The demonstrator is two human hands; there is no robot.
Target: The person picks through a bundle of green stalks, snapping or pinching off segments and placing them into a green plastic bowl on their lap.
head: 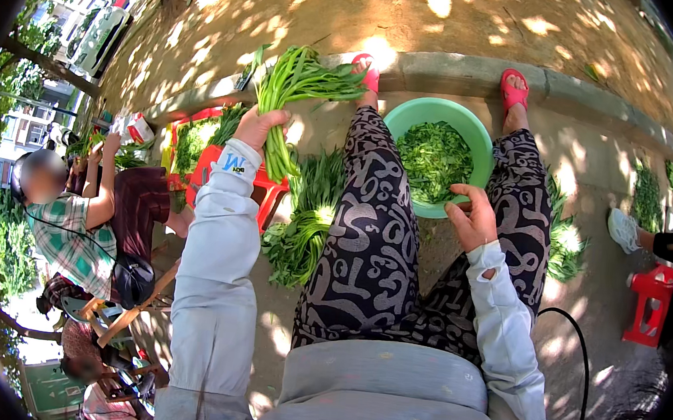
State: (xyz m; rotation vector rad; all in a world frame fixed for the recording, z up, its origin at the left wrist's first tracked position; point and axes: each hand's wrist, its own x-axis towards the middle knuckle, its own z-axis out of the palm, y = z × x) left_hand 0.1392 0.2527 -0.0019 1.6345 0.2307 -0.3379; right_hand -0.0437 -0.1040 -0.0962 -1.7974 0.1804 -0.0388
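Note:
My left hand [259, 129] is shut around a bunch of long-stemmed leafy greens [290, 89], raised to the left of my knees. The pale stem ends hang below the fist, and the leaves spread up and to the right. Between my legs stands a light green plastic basin [482, 136] with loose picked leaves [435, 158] inside. Over its near right rim is my right hand [473, 217], thumb and fingers curled with a gap between them; nothing shows in its grasp. Beside my left leg, a pile of greens [308, 225] lies on the pavement.
More greens [565, 242] lie right of my legs. A red plastic stool [269, 189] stands behind my left forearm, another red stool [652, 303] far right. A stone kerb [444, 74] runs under my feet. At left sits a person [81, 212] handling greens; another person's shoe [623, 230] shows right.

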